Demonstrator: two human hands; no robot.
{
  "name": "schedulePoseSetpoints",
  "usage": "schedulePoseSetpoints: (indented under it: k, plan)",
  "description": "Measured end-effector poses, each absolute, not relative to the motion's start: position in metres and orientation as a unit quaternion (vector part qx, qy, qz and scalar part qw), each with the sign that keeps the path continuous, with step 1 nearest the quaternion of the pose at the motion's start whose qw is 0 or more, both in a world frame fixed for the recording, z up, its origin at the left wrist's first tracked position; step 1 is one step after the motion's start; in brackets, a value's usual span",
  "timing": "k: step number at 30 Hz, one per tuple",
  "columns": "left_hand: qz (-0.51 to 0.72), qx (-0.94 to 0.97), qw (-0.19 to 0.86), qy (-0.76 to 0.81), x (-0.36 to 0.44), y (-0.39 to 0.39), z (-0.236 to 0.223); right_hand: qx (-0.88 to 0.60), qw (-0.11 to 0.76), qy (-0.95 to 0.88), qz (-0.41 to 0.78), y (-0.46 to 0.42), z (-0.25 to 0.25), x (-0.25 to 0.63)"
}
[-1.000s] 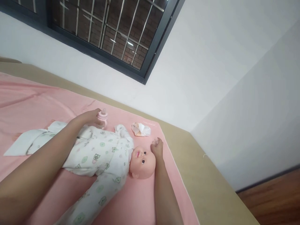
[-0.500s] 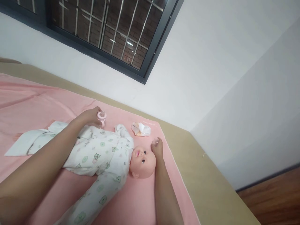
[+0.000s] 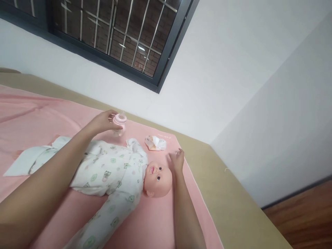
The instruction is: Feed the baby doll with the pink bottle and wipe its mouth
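My left hand [image 3: 105, 121] is closed around a baby bottle [image 3: 120, 119] with a pink collar and a clear teat. The bottle stands upright above the far side of the pink sheet [image 3: 153, 221]. At the right, my right hand [image 3: 178, 162] pinches a small clear piece that looks like the bottle cap [image 3: 177, 152], mostly hidden by the fingers. Between my arms a baby doll [image 3: 111, 169] lies on its back in a white patterned suit. Its head [image 3: 158, 180] is beside my right forearm, and my left forearm passes over its legs.
A crumpled white and orange packet [image 3: 155, 143] lies on the sheet beyond the doll's head. The sheet covers a tan padded surface [image 3: 228, 193] that meets the white wall [image 3: 233, 69]. A dark-framed window [image 3: 158, 77] with bars is above.
My left hand has raised the baby bottle and moved it right and away from the doll. My right hand has shifted slightly right and up with the clear cap.
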State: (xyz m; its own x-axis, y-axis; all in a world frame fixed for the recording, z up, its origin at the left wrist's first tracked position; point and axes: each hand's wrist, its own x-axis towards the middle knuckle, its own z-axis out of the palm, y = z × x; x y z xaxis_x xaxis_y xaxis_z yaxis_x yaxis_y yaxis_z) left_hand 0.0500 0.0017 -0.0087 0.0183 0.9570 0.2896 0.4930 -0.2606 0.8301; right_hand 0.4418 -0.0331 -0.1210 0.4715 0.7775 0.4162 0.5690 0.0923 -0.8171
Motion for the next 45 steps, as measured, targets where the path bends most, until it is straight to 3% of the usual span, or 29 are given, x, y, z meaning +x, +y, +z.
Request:
schedulePoseSetpoints:
  k: [8, 14, 24, 30, 38, 45]
  plan:
    - [0.445, 0.747, 0.224, 0.440, 0.095, -0.048, 0.025, -0.507, 0.659, -0.526, 0.181, -0.053, -0.028, 0.394]
    - [0.358, 0.818, 0.169, 0.418, 0.119, -0.081, 0.031, -0.369, 0.665, -0.611, 0.220, -0.101, 0.012, 0.343]
    - [0.341, 0.842, 0.162, 0.385, 0.126, -0.099, 0.032, -0.372, 0.574, -0.713, 0.155, -0.122, 0.010, 0.316]
    - [0.350, 0.843, 0.154, 0.378, 0.131, -0.103, 0.033, -0.375, 0.536, -0.717, 0.241, -0.126, 0.008, 0.309]
    - [0.342, 0.846, 0.143, 0.384, 0.135, -0.112, 0.038, -0.372, 0.579, -0.667, 0.286, -0.128, 0.007, 0.302]
    - [0.325, 0.859, 0.149, 0.366, 0.135, -0.120, 0.037, -0.398, 0.597, -0.658, 0.228, -0.129, 0.011, 0.303]
